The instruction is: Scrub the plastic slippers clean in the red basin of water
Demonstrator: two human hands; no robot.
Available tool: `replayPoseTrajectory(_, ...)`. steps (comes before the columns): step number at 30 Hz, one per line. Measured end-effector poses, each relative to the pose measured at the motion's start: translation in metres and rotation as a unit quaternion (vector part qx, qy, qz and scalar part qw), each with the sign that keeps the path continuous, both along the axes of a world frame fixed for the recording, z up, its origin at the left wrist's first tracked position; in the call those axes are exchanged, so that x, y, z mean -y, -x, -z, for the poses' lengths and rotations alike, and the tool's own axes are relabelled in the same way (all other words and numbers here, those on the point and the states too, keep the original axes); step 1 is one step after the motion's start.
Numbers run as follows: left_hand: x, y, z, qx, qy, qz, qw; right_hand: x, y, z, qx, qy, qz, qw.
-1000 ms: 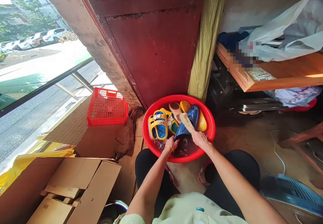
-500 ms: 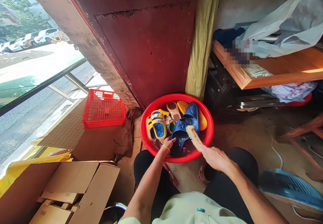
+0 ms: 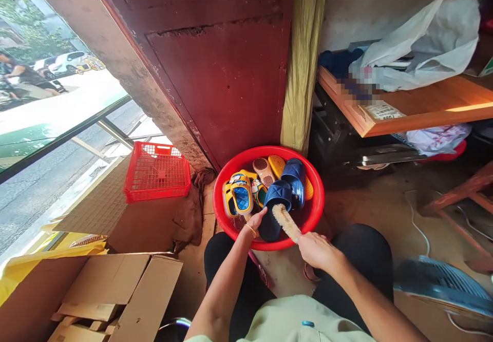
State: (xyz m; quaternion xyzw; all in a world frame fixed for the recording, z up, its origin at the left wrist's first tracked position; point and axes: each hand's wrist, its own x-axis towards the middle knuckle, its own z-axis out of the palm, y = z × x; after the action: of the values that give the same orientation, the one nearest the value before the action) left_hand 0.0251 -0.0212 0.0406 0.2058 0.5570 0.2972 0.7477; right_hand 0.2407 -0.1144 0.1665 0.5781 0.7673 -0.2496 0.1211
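The left hand point(image 3: 255, 221) grips the edge of a dark-blue quilted slipper point(image 3: 278, 193), thumb against its side, at the near side of a wide red plastic tub point(image 3: 316, 213). The right hand point(image 3: 316, 249) is closed around a pale, long-bristled brush point(image 3: 285, 221) — its bristled head lies at the opening of that slipper, and its other end runs back over the tub's near rim. The slipper sits inside the tub, its strap toward the far side.

Just beyond it, also in the tub, lies a matching blue slipper point(image 3: 296, 170). A tan shoe with a patterned sole point(image 3: 263, 170) and a yellow slipper point(image 3: 276, 164) are near the far rim, while a yellow-and-blue open sandal point(image 3: 242, 198) lies to the left. The tub stands on the floor point(image 3: 358, 203) before a dark-red door point(image 3: 231, 85) — a red plastic crate point(image 3: 162, 173) is off to its left.
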Motion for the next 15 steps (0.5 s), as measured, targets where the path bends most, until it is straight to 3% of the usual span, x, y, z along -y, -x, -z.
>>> replayPoseTrajectory(3,0.003,-0.003,-0.008,0.084,0.029,0.031,0.996,-0.038,0.018,0.013,0.003,0.017,0.089,0.996)
replayPoseTrajectory(7,0.008,-0.008,-0.013,0.109,-0.009,0.054,0.993,-0.092,0.040,0.022,-0.003,-0.008,0.137,0.991)
replayPoseTrajectory(9,0.010,-0.010,-0.012,0.110,-0.035,0.064,0.991,-0.105,0.045,0.026,-0.009,-0.012,0.146,0.989)
replayPoseTrajectory(12,0.012,-0.012,-0.010,0.084,-0.067,0.050,0.993,-0.094,0.045,0.033,-0.031,-0.003,0.122,0.992)
replayPoseTrajectory(15,0.009,-0.013,-0.007,0.034,-0.094,0.022,0.995,-0.053,0.037,0.042,-0.049,0.018,0.076,0.996)
